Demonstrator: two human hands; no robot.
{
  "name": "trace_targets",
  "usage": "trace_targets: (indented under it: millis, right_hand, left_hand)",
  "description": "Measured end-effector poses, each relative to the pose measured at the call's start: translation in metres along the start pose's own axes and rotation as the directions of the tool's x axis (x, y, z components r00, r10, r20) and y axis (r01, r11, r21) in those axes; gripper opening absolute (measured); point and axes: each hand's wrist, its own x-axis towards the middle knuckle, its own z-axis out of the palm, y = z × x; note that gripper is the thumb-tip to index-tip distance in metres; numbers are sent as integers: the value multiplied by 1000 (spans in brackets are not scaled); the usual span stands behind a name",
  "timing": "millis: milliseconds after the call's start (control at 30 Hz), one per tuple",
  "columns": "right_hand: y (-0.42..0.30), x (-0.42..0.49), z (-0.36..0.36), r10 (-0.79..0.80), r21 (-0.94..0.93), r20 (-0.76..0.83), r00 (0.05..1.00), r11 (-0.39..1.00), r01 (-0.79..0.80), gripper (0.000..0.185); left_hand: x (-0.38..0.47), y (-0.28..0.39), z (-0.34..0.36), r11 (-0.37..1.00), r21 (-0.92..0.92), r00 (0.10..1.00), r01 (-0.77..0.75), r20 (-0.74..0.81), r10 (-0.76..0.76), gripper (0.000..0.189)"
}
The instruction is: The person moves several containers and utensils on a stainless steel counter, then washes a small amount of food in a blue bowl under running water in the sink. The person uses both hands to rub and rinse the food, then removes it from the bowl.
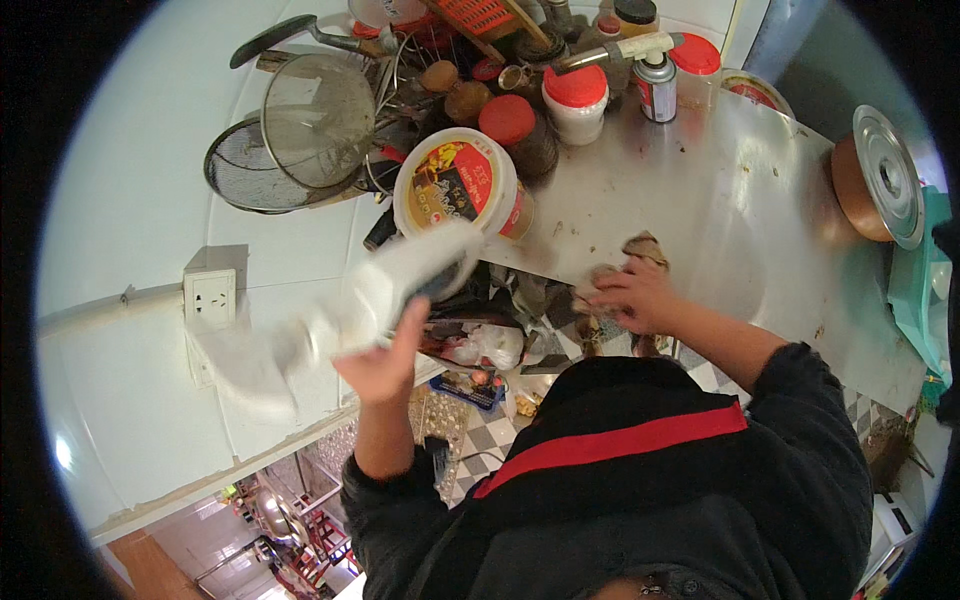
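My left hand (386,364) is raised at the left, its thumb standing up beside a white object (375,289). The object is smeared by motion; it looks hard and has a dark patch near the thumb, but its kind cannot be told. The fingers seem wrapped behind it. At the near edge of the stainless steel table (720,195), my right hand (637,296) grips a crumpled brownish cloth (646,247), part of which shows beyond the fingers. A large round food tub (457,184) with a printed lid stands just past the white object.
Wire strainers (319,124), red-lidded jars (576,105) and a gas torch on a canister (656,90) crowd the back. At the right stands a copper-coloured pot (859,187) with a metal lid, by a turquoise basket (922,292). A wall socket (210,296) is at left. An open bin or bag (480,345) holds white plastic below.
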Motion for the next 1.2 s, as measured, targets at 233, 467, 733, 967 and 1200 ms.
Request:
trace_targets:
  millis: [233,467,733,967,1200]
  right_hand:
    - [13,-136,-54,277,-158,-93,956,944,-289,61]
    - [29,-313,-94,708,-177,-633,313,261,-949,57]
    - [99,-371,-135,506,190,-634,-584,-630,-753,47]
    - [162,-299,-223,901,936,-243,-358,315,159,79]
    - [207,-295,-288,897,947,87,-433,60,315,45]
  left_hand:
    - [93,-12,43,975,-215,996,-60,-71,46,42]
    - [103,-44,48,997,65,998,-52,-31,54,43]
    - [90,-59,48,985,-109,985,133,-97,-144,55]
    - [49,-48,58,989,56,941,133,-321,-109,73]
    - [-8,-27,77,975,200,900,97,-435,0,70]
